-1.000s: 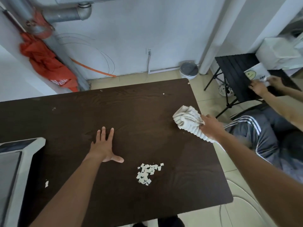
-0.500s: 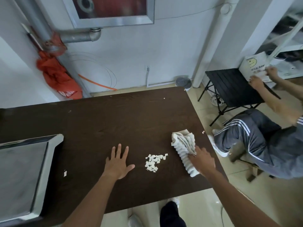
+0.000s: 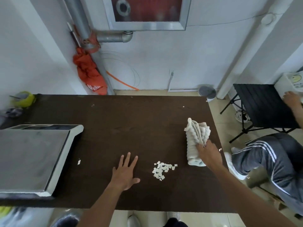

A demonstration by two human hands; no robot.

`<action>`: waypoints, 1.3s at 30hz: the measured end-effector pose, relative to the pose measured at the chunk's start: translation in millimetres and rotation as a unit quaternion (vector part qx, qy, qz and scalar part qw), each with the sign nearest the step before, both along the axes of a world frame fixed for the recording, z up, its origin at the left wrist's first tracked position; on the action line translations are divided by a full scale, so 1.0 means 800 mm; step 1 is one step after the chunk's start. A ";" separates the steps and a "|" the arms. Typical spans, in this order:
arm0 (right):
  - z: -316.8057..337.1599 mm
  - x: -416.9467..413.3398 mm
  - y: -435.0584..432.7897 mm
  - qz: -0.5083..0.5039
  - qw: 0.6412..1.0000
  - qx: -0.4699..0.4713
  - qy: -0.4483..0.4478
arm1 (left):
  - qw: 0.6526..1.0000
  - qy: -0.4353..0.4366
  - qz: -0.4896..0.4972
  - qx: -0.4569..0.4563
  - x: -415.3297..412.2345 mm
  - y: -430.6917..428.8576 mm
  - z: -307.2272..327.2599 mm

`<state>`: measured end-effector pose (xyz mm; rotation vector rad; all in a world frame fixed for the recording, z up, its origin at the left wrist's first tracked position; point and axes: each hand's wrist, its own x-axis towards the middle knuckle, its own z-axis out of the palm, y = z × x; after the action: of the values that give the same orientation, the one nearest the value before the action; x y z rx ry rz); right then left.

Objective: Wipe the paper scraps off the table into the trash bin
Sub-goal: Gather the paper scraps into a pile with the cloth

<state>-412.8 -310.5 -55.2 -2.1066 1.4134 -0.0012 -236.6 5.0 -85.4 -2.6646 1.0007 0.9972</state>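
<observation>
A small heap of white paper scraps (image 3: pixel 162 170) lies on the dark brown table (image 3: pixel 131 125), near its front edge. My left hand (image 3: pixel 125 173) rests flat on the table just left of the heap, fingers spread, holding nothing. My right hand (image 3: pixel 208 153) presses down on a crumpled white cloth (image 3: pixel 196 140) lying on the table right of the heap, close to the right edge. Single scraps lie apart at the left (image 3: pixel 79 161) and at the far right (image 3: pixel 183 106). A small round trash bin (image 3: pixel 207 93) stands on the floor beyond the table's far right corner.
A grey flat scale (image 3: pixel 32 154) fills the table's left side. A green cup (image 3: pixel 23 99) sits at the far left corner. Another person (image 3: pixel 270 161) sits right of the table beside a black folding table (image 3: pixel 260 104). An orange cloth (image 3: pixel 89 72) hangs on a wall pipe.
My right hand has brought the cloth down from the air onto the table and pressed it flat beside the scraps. My left hand stays flat. The view has tilted up and back.
</observation>
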 end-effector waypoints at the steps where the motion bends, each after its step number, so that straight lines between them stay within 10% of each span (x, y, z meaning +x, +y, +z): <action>1: 0.004 0.010 -0.018 0.006 1.000 -0.011 0.003 | 1.000 0.005 0.009 0.002 0.000 -0.002 0.001; 17: 0.004 0.196 -0.203 0.150 0.945 -0.287 0.051 | 0.996 0.019 0.086 -0.016 -0.003 -0.016 0.001; 39: -0.018 0.153 -0.003 0.438 0.880 -0.174 0.054 | 0.995 0.013 0.093 -0.039 -0.003 -0.011 0.005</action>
<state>-290.4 -312.8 -69.9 -2.9132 0.4070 0.2383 -238.8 -3.9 -81.5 -2.8592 0.8232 1.0499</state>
